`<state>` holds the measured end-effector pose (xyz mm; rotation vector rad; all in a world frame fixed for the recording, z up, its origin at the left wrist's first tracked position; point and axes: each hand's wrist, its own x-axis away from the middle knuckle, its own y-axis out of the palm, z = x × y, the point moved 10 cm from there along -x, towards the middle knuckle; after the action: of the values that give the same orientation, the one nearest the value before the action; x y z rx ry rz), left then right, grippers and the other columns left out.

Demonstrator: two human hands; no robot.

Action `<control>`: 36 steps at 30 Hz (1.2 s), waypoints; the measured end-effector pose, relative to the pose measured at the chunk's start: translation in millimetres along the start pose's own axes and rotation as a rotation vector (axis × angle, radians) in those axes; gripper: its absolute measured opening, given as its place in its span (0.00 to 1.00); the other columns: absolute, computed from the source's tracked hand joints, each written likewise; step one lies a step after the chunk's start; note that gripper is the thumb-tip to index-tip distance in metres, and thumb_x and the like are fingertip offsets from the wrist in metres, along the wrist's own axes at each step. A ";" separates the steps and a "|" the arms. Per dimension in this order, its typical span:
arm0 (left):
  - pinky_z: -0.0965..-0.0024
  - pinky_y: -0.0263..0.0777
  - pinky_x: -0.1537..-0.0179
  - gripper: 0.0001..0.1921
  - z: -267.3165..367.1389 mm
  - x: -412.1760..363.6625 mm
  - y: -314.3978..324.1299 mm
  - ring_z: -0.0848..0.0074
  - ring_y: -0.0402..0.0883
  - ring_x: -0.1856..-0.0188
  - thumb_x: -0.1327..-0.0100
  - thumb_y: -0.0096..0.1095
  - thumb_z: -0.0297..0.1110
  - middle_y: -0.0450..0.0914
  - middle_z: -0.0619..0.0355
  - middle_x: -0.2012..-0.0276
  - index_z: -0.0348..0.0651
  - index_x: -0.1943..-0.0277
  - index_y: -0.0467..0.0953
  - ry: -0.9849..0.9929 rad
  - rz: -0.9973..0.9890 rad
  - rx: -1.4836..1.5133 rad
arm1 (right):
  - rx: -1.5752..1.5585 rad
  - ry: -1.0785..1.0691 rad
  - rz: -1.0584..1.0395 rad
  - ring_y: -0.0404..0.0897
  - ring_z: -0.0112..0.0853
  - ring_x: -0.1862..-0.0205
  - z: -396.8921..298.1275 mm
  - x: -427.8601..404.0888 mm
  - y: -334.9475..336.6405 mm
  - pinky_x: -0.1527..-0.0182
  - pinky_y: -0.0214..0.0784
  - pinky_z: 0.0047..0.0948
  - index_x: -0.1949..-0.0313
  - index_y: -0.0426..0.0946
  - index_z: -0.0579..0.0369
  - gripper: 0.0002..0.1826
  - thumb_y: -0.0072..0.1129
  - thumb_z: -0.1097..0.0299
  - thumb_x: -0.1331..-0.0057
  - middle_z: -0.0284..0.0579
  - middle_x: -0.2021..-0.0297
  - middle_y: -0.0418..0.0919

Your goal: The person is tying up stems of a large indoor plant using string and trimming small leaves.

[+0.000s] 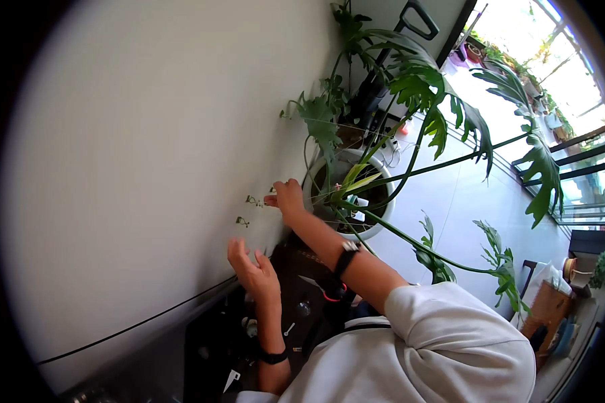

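My right hand (288, 200) is up at the pale wall (146, 166), fingers bent close to small green sprigs (253, 201). Whether anything is pinched between those fingertips is hard to see. Lower down, my left hand (254, 272) is raised near the wall with thumb and fingers apart and nothing visible in it. Another little sprig (242, 221) shows on the wall just above that hand. Beyond my right forearm stands a large split-leaf philodendron (423, 90) in a round white pot (389, 214). Thin pale strands cross over the pot.
Below my arms, a dark surface holds red-handled scissors (335, 292), a small white spoon (289, 329) and a white pointed piece (231, 379). A black upright appliance with a loop handle (419, 20) leans behind the plant. Long leaf stalks reach across the pale floor (443, 201).
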<state>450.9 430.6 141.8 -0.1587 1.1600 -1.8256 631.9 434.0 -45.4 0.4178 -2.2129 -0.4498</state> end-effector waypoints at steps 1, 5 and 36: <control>0.62 0.71 0.54 0.23 0.1 7.9 -2.4 0.56 0.73 0.49 0.36 0.53 0.19 0.65 0.40 0.37 0.35 0.37 0.65 -0.043 -0.034 0.040 | -0.049 0.152 0.003 0.83 0.34 0.70 8.4 -13.9 0.2 0.67 0.78 0.30 0.49 0.62 0.71 0.16 0.49 0.71 0.31 0.52 0.61 0.76; 0.67 0.72 0.62 0.19 -2.5 43.0 -16.9 0.63 0.75 0.54 0.34 0.51 0.20 0.68 0.45 0.40 0.36 0.39 0.67 -0.180 -0.112 0.183 | -0.394 0.267 -0.226 0.80 0.31 0.73 11.1 -45.4 13.9 0.71 0.75 0.26 0.49 0.65 0.67 0.15 0.51 0.69 0.30 0.48 0.63 0.76; 0.66 0.74 0.57 0.09 23.0 94.8 -3.7 0.64 0.80 0.62 0.33 0.54 0.24 0.81 0.49 0.59 0.34 0.53 0.77 -0.066 -0.260 0.096 | -0.196 0.062 -0.291 0.82 0.37 0.63 -17.0 20.5 -21.4 0.66 0.71 0.28 0.30 0.52 0.60 0.37 0.55 0.67 0.36 0.49 0.51 0.77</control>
<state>408.4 344.5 124.4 -0.3250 1.0412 -2.0828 635.9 403.1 -31.3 0.6420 -2.0319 -0.7909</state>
